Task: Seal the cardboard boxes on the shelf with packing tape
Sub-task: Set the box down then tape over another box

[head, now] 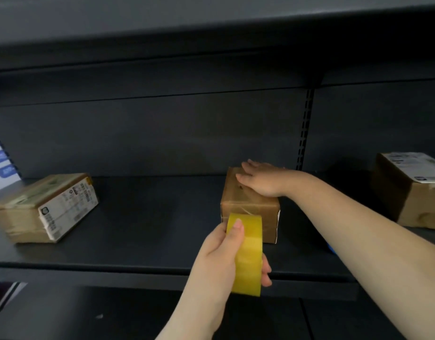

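Just below the box (248, 204), left fingers (237, 227) grip the tape roll (248, 253).

Stockroom: dark metal shelving (162, 256), labelled parcels (45, 207).

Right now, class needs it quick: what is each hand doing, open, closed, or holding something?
Left hand: closed around the yellow tape roll.
Right hand: open, fingers straight, pressing flat on top of the middle cardboard box.
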### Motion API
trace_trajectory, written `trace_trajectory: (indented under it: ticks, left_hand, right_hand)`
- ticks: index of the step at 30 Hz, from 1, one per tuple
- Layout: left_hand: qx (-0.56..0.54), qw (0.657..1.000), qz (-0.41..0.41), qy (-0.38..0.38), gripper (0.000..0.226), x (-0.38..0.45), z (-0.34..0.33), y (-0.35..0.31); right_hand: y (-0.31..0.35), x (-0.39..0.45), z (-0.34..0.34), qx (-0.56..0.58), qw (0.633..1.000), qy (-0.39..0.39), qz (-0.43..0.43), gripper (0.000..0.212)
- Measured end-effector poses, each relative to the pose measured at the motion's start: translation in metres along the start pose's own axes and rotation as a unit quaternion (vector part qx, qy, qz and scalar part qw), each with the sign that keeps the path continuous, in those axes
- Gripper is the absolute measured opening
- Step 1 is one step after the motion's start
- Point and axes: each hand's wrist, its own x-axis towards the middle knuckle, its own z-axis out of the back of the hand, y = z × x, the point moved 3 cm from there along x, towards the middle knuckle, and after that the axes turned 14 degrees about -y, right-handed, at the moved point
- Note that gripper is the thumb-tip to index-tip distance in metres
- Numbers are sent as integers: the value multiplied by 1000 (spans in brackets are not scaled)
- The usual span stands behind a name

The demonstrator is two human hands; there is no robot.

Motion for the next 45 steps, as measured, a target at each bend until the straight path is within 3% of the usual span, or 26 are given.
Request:
trace_trajectory:
  ticks: [5, 9, 17, 22, 27, 33, 35, 37, 40, 42, 43, 45]
  left_hand:
    - [73, 997, -15, 11, 20, 7, 5, -6]
    - [183, 979, -86, -38, 48, 31, 15, -18]
    - [170, 982, -79, 34, 48, 47, 7, -12]
    - [158, 975, -127, 87, 60, 52, 4, -8]
    - [184, 961, -88, 184, 58, 60, 0, -11]
    - [210, 965, -28, 152, 76, 74, -11, -12]
    - [214, 967, -21, 137, 68, 70, -16, -15]
    - [227, 961, -43, 151, 64, 68, -10, -14]
    - [257, 956, -46, 133, 72, 70, -18, -19]
    - [268, 957, -28, 107, 55, 75, -20, -18]
    - [255, 960, -25, 115, 46, 74, -15, -16]
    - [245, 958, -19, 145, 37, 73, -7, -12]
  right_hand:
    - [4, 22, 0, 49, 998, -30, -17, 53]
    - [2, 28, 0, 61, 997, -34, -25, 51]
    - [-5, 37, 1, 77, 996, -43, -29, 50]
    - [-9, 43, -1, 80, 995, -51, -29, 48]
    - [-14, 48, -2, 74, 995, -54, -38, 49]
    - [-18, 56, -1, 63, 995, -58, -43, 49]
    - [-20, 57, -3, 63, 995, -57, -51, 51]
    - [-20, 52, 0, 87, 990, -97, -54, 49]
    - [-29, 25, 29, 172, 933, -315, -40, 41]
    - [-49, -10, 44, 161, 907, -384, -53, 37]
    - [-62, -29, 44, 120, 923, -356, -84, 38]
    - [-84, -66, 28, 5, 960, -200, -197, 43]
